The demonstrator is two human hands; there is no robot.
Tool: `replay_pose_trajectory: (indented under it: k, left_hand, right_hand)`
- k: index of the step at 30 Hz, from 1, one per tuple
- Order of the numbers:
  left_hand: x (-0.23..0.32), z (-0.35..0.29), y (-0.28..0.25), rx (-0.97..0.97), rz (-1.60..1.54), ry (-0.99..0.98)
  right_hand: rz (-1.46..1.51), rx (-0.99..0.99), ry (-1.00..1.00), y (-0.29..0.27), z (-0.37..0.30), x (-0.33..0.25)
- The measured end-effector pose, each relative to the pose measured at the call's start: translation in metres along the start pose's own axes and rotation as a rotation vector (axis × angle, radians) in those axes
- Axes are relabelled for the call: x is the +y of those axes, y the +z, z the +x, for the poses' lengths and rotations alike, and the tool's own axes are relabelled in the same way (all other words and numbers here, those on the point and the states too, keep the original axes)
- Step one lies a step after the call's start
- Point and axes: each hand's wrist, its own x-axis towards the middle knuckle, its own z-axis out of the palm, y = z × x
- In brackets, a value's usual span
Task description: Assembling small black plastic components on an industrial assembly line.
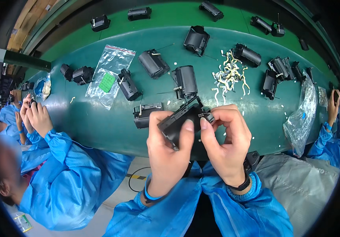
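Above the near edge of the green table, my left hand grips a black plastic housing with its thumb laid along the face. The housing is tilted. At its right end my right hand pinches a small grey piece between thumb and fingers; how it joins the housing is hidden. Just beyond my hands lie two similar black housings, one upright-looking and one at the left. A pile of short white and yellow cables with connectors sits to the right of them.
More black housings are spread across the table and on a green strip behind it. A clear bag with a green label lies left, another clear bag right. Co-workers in blue sleeves sit on both sides.
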Motion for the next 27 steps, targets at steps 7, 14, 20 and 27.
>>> replay_pose_trajectory:
  k: [7, 14, 20, 27]
  left_hand:
    - [0.012, -0.004, -0.022, 0.163, 0.633, 0.916]
    - [0.025, 0.002, -0.006, 0.065, 0.811, 0.92]
    - [0.019, 0.004, -0.005, 0.081, 0.742, 0.923]
    - [0.019, 0.003, -0.007, 0.041, 0.691, 0.878]
  right_hand:
    - [-0.154, -0.08, -0.09, -0.016, 0.009, -0.009]
    - [-0.261, -0.092, -0.238, -0.019, 0.011, -0.012]
    - [-0.325, -0.078, -0.319, -0.021, 0.01, -0.009]
    - [-0.346, -0.056, -0.335, -0.019, 0.008, -0.011]
